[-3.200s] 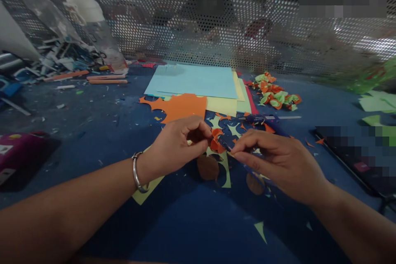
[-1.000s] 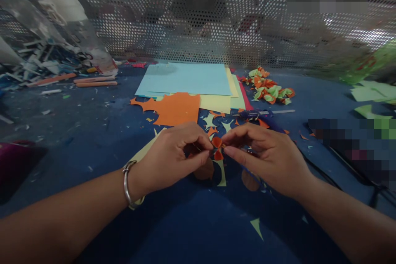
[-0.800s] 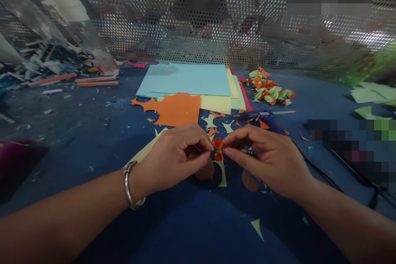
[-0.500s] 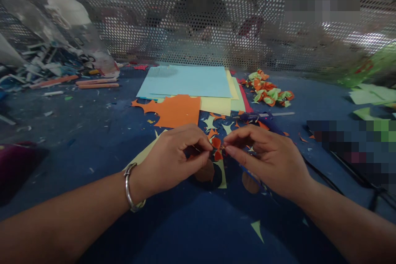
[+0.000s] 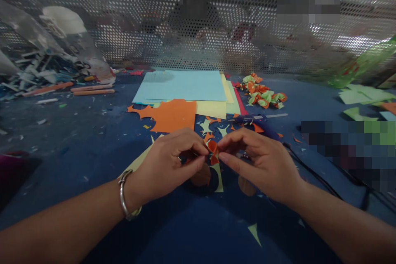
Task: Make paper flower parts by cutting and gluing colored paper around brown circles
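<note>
A small folded piece of orange paper is held between my two hands above the blue table. Finger and thumb of my left hand pinch its left side. My right hand grips the right side between fingertips and thumb. Below and around the hands lie pale green paper scraps and orange offcuts. Just beyond my left hand rests an orange sheet with rounded bites cut from its edge. Two brownish round shapes show under the hands; what they are I cannot tell.
A stack of light blue sheets lies behind, over yellow, green and red paper. Folded orange-and-green paper pieces are heaped to its right, near a purple-handled tool. Orange sticks and a clear bottle stand left. Perforated metal panel borders the back.
The camera view has shifted slightly, so everything sits a little lower and further left. My right fingertips have moved closer in against the orange paper piece, which looks turned a little.
</note>
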`<action>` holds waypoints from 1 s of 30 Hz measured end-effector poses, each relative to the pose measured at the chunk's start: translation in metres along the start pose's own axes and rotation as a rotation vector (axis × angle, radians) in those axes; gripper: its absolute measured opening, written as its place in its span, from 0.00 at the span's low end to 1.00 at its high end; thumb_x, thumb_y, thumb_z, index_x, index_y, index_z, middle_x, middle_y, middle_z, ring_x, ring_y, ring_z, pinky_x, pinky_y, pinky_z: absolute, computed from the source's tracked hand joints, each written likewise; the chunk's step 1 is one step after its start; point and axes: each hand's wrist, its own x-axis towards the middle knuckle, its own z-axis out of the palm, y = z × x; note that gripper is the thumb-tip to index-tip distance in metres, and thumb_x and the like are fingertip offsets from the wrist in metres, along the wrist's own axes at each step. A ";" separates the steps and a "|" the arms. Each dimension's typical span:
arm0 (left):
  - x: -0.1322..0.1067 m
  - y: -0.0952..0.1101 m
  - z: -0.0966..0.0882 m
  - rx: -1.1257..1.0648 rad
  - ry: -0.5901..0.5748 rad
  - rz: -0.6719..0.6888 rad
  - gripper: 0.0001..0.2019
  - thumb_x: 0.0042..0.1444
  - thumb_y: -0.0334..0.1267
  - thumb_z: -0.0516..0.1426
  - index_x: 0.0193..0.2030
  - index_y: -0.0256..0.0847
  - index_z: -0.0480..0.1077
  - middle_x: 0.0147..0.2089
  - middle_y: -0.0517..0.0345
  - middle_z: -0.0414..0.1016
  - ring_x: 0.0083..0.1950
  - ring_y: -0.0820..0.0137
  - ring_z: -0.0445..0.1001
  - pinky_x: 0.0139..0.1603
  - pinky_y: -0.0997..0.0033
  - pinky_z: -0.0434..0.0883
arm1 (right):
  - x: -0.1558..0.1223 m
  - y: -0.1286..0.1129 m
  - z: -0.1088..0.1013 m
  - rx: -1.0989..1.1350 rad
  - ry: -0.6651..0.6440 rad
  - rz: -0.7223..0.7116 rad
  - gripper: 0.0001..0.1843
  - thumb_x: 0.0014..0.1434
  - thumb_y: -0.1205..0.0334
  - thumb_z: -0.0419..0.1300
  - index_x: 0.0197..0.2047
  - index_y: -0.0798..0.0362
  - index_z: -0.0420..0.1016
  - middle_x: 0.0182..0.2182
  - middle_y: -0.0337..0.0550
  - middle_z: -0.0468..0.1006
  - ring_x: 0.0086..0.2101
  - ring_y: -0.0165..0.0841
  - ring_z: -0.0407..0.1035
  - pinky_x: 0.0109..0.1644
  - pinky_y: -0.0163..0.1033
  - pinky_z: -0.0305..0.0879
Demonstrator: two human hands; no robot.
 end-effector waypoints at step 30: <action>0.001 -0.002 0.001 0.011 0.034 -0.154 0.05 0.58 0.27 0.60 0.33 0.40 0.77 0.34 0.58 0.79 0.35 0.73 0.77 0.36 0.73 0.73 | 0.001 -0.004 -0.005 -0.156 0.051 0.026 0.03 0.64 0.65 0.63 0.39 0.49 0.78 0.33 0.38 0.83 0.29 0.29 0.76 0.35 0.33 0.73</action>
